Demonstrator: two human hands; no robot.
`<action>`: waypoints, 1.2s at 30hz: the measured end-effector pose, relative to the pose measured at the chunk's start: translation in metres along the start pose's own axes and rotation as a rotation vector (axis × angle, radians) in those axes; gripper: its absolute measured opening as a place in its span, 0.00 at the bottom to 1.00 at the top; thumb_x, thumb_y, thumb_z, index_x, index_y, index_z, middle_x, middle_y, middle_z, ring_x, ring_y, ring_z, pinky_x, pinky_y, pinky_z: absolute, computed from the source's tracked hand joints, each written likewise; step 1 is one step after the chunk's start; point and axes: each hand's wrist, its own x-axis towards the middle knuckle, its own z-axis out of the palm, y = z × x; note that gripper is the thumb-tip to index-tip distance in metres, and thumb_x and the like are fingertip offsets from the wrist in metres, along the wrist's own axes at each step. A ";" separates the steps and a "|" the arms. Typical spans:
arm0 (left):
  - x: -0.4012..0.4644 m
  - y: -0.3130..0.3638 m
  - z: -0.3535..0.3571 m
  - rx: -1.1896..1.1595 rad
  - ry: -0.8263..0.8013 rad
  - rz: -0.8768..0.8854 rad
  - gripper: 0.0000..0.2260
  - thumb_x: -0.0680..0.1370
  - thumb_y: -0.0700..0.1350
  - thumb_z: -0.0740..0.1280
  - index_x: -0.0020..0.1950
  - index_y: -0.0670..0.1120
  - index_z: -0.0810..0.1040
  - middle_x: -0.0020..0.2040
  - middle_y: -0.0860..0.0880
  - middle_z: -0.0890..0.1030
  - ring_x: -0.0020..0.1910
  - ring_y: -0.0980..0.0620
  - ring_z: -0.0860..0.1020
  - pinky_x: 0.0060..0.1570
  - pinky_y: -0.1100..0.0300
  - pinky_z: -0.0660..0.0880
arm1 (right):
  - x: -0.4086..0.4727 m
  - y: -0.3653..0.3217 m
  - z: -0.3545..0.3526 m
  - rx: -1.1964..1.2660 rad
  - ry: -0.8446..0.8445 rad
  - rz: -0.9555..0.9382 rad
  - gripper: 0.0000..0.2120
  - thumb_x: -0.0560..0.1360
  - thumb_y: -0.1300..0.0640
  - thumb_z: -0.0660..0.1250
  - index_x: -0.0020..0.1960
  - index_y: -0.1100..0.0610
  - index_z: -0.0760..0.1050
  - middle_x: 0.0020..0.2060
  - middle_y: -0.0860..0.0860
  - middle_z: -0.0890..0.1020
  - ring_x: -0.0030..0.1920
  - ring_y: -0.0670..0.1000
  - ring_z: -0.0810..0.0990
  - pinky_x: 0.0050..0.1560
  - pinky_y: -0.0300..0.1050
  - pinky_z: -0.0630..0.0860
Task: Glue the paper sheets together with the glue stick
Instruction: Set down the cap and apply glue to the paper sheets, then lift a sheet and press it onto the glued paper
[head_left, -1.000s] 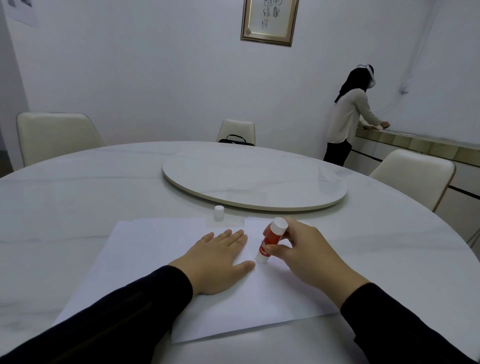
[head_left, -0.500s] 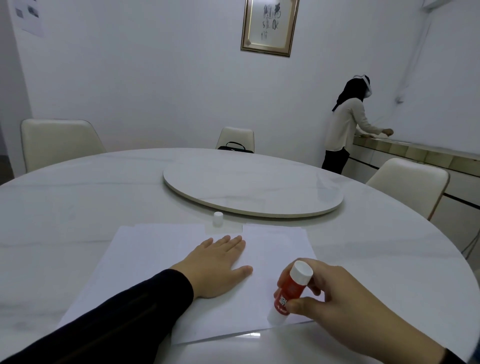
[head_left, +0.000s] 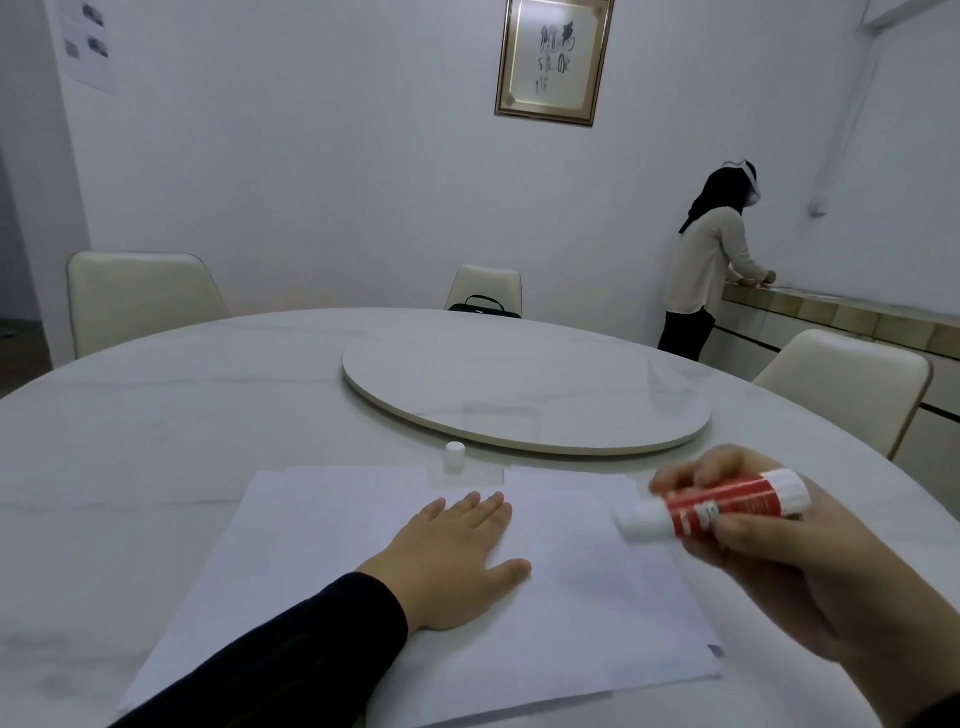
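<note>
Two white paper sheets (head_left: 597, 597) lie overlapped on the round marble table in front of me. My left hand (head_left: 457, 556) presses flat on them near the middle, fingers spread. My right hand (head_left: 779, 566) is raised above the sheets' right edge and grips the red glue stick (head_left: 722, 506), held nearly level with its bare white tip pointing left. The stick's white cap (head_left: 454, 456) stands on the table just beyond the sheets' far edge.
A raised lazy Susan (head_left: 524, 389) fills the table's centre beyond the cap. Cream chairs (head_left: 140, 296) stand around the table, one with a black bag (head_left: 483, 306). A person (head_left: 711, 265) stands at a counter at the far right, back turned.
My right hand has lifted the glue stick off the sheets' near right corner and turned it from upright to nearly level. The left hand stays pressed on the paper.
</note>
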 end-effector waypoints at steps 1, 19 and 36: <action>0.000 0.001 0.000 -0.011 0.007 -0.013 0.31 0.79 0.63 0.47 0.78 0.52 0.43 0.78 0.56 0.43 0.76 0.58 0.41 0.75 0.56 0.40 | 0.009 -0.002 0.001 0.005 0.045 -0.022 0.17 0.55 0.76 0.72 0.35 0.56 0.80 0.39 0.58 0.83 0.38 0.55 0.83 0.38 0.41 0.81; -0.001 0.004 0.000 -0.064 0.044 -0.130 0.33 0.78 0.63 0.50 0.78 0.49 0.45 0.78 0.53 0.44 0.77 0.53 0.42 0.74 0.50 0.40 | 0.162 0.133 0.037 -0.177 0.530 0.247 0.05 0.75 0.58 0.67 0.51 0.56 0.77 0.43 0.52 0.84 0.43 0.51 0.81 0.45 0.44 0.77; 0.001 0.003 -0.002 -0.022 0.040 -0.160 0.34 0.77 0.65 0.49 0.78 0.49 0.47 0.79 0.51 0.47 0.77 0.50 0.45 0.74 0.46 0.43 | 0.179 0.126 0.053 -0.582 0.452 0.127 0.09 0.71 0.62 0.70 0.43 0.49 0.74 0.35 0.44 0.81 0.37 0.42 0.80 0.37 0.36 0.71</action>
